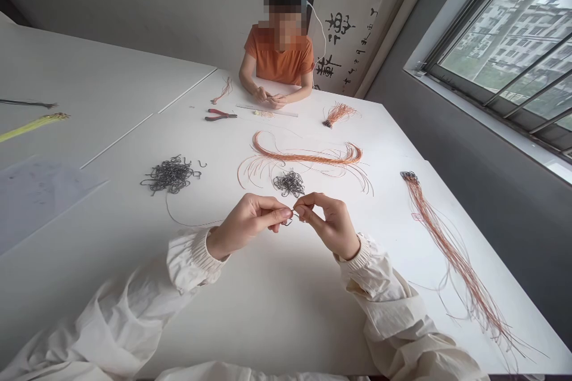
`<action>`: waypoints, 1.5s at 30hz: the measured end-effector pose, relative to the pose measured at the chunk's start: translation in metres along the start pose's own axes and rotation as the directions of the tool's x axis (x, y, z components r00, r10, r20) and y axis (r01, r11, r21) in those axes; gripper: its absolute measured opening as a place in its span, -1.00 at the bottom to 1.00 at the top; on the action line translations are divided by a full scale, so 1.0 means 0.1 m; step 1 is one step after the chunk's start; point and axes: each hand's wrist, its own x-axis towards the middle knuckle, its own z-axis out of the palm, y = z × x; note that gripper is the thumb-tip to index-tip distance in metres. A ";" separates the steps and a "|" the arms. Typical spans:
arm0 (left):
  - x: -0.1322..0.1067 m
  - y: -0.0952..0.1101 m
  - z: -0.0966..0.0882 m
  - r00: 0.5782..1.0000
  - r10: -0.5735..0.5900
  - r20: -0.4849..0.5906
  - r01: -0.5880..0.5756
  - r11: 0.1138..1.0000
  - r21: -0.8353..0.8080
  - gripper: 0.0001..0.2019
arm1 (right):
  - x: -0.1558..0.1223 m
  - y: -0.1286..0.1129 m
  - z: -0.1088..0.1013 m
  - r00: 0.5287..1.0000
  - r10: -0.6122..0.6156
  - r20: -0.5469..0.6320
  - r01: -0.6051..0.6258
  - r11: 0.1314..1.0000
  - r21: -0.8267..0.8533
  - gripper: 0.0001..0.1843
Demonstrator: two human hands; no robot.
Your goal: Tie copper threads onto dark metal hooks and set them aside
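Note:
My left hand (252,220) pinches a small dark fishing hook (288,222), its bend showing just below the fingertips. The fingertips of my right hand (328,223) are closed close against it, on a thin line that is barely visible. From under my left hand a fine orange line (187,225) curves away over the table to the left. Just beyond my hands lies a small pile of dark hooks (289,182), with a larger hook pile (172,175) to the left. Behind the small pile stretches a loose bundle of orange fishing line (304,156).
On the right lies a long bundle of lines (440,238) with hooks at one end. A shorter bundle (337,113), red-handled pliers (220,114) and a ruler (268,110) lie farther back on the white table (272,309). Across it sits a person (279,62), hands together.

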 end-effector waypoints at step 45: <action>-0.65 0.41 0.32 0.676 -0.105 0.729 0.492 0.802 -0.340 -0.84 | 0.28 0.75 -0.29 0.868 0.479 -0.130 -0.275 0.682 0.678 -0.66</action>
